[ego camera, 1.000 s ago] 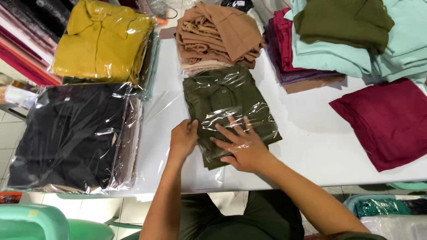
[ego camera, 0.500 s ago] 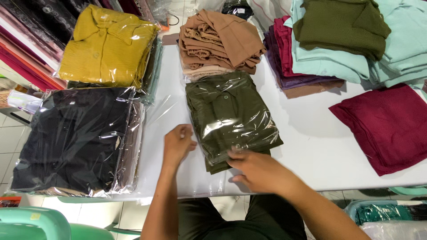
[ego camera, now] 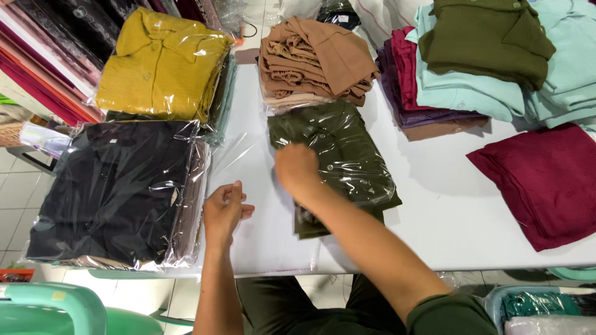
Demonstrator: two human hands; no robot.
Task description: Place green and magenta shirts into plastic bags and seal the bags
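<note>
Olive-green cloth, a folded shirt in a clear plastic bag (ego camera: 338, 155), lies on the white table (ego camera: 447, 211), just in front of a stack of tan folded garments (ego camera: 313, 62). The right hand (ego camera: 297, 167) presses down on the near left part of this bagged olive shirt, fingers curled over the plastic; whether it grips the film or only rests there cannot be told. The shirt's near end sticks out past the bag's edge, partly hidden under the right forearm.

To the left of the olive shirt, a loose sheet of clear plastic (ego camera: 261, 223) lies flat on the table, and the left hand (ego camera: 225, 208) sits on it, fingers loosely bent with the tips together, as if pinching the film, well short of the shirt.

Further left of the olive shirt stands a pile of bagged black shirts (ego camera: 118, 186), and behind that a bagged mustard-yellow shirt (ego camera: 161, 65) atop another pile. To the right of the olive shirt, behind it, sits a mixed stack in purple and maroon (ego camera: 406, 87), then pale mint garments (ego camera: 472, 93) with a dark olive shirt (ego camera: 484, 37) on top. A maroon folded piece (ego camera: 546, 180) lies unbagged, well to the right of the olive shirt, near the table's edge.
</note>
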